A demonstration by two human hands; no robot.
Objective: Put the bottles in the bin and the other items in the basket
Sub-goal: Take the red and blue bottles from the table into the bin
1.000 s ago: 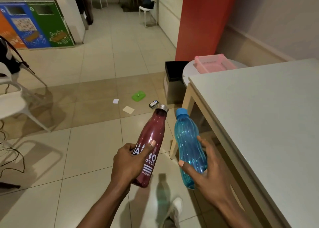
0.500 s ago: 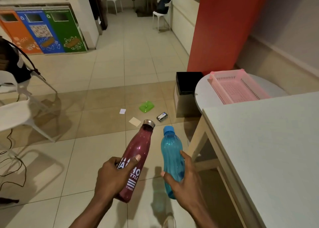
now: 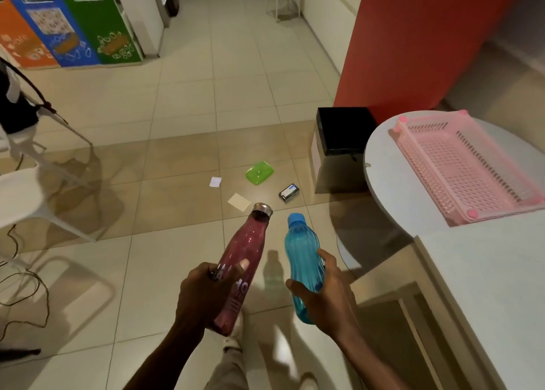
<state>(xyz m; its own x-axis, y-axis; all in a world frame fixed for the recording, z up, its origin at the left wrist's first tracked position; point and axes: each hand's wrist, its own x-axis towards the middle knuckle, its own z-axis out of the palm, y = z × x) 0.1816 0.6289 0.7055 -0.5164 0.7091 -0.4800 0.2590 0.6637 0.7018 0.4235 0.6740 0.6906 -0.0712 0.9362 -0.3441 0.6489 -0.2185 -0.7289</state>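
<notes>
Head cam: left hand (image 3: 206,295) is wrapping its grip round a maroon bottle (image 3: 244,260), right hand (image 3: 327,298) is clasping a blue bottle (image 3: 303,260), both tilting fwd above the tiled floor (image 3: 182,103). Black bin (image 3: 343,130) is standing ahead by a red pillar (image 3: 413,41); pink basket (image 3: 466,165) is sitting on the round table (image 3: 380,165). Green lid (image 3: 259,172), small box (image 3: 289,193) & 2 paper bits are lying on the floor btwn.

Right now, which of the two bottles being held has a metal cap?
The maroon bottle in the left hand: its cap is silver metal, while the blue bottle in the right hand has a blue plastic cap.
</notes>
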